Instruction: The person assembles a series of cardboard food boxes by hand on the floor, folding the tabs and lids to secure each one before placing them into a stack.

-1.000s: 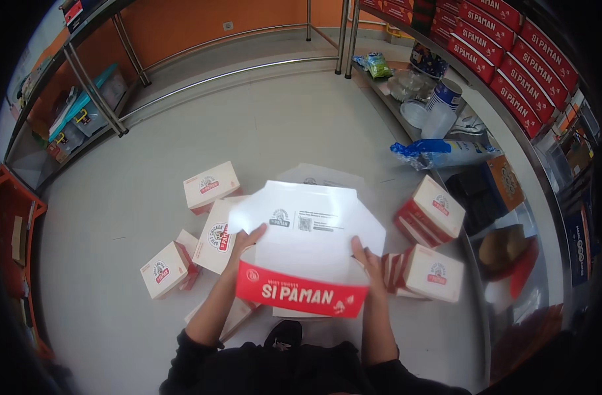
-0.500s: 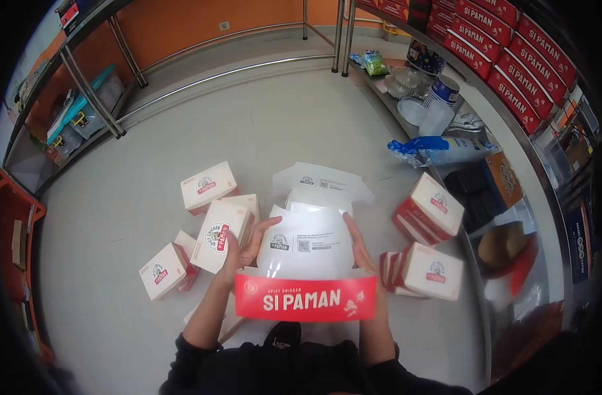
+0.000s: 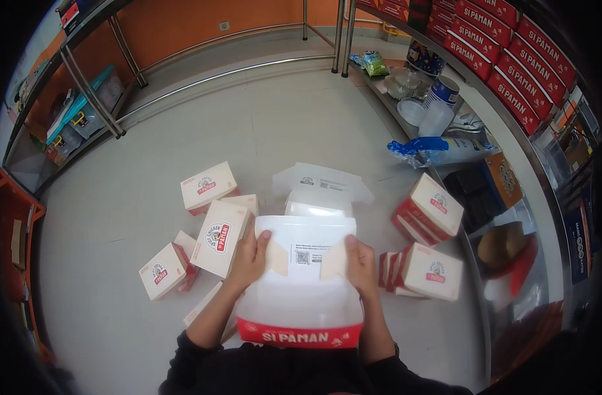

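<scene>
Between my two hands is a partly folded cardboard food box (image 3: 301,296), white inside, with a red front panel toward me. My left hand (image 3: 249,260) grips its left side, thumb on the inner face and fingers behind. On the opposite side my right hand (image 3: 361,264) holds it the same way. Two small cream side flaps are bent inward near my thumbs. Just beyond, another white box (image 3: 324,179) stands with its lid spread open; its lower part is partly hidden by the one I hold.
Closed cream-and-red boxes (image 3: 209,187) are stacked on the floor at left, and more boxes (image 3: 438,203) at right. A metal shelf along the right holds a blue-and-clear plastic package (image 3: 442,151), cups (image 3: 444,92) and red boxes (image 3: 526,85). Metal table legs (image 3: 305,39) stand at the back.
The held box has tipped, its red front panel lower and nearer me. Its side flaps now fold inward, and both hands have shifted onto its far corners.
</scene>
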Demonstrator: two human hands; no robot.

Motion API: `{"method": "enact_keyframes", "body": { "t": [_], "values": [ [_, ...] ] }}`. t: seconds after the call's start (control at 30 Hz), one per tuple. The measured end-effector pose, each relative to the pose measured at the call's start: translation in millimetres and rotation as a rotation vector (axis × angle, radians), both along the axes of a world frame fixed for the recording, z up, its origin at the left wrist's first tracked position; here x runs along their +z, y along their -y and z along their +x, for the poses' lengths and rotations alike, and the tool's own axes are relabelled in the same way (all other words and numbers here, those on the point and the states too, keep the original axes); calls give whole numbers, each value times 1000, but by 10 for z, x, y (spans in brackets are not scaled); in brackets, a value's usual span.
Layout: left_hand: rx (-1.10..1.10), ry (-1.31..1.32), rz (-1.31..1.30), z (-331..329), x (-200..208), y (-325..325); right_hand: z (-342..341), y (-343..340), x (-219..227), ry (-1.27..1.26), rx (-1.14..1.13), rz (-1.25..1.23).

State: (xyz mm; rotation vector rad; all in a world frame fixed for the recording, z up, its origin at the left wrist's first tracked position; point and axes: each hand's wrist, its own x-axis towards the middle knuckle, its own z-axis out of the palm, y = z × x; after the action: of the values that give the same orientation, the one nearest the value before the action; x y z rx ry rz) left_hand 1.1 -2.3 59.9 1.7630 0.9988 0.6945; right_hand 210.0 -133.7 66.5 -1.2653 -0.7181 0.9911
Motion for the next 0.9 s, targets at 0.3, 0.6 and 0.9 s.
{"method": "enact_keyframes", "body": {
  "t": [0.3,0.6,0.9],
  "values": [
    [-104,-95,322,16,82,62,52,-108,-201,484,-218,219],
    [31,310,196,110,-98,85,103,-91,-195,147,-96,233],
    [-62,527,-223,-7,143,15,262,6,-70,-66,163,162]
  ]
}}
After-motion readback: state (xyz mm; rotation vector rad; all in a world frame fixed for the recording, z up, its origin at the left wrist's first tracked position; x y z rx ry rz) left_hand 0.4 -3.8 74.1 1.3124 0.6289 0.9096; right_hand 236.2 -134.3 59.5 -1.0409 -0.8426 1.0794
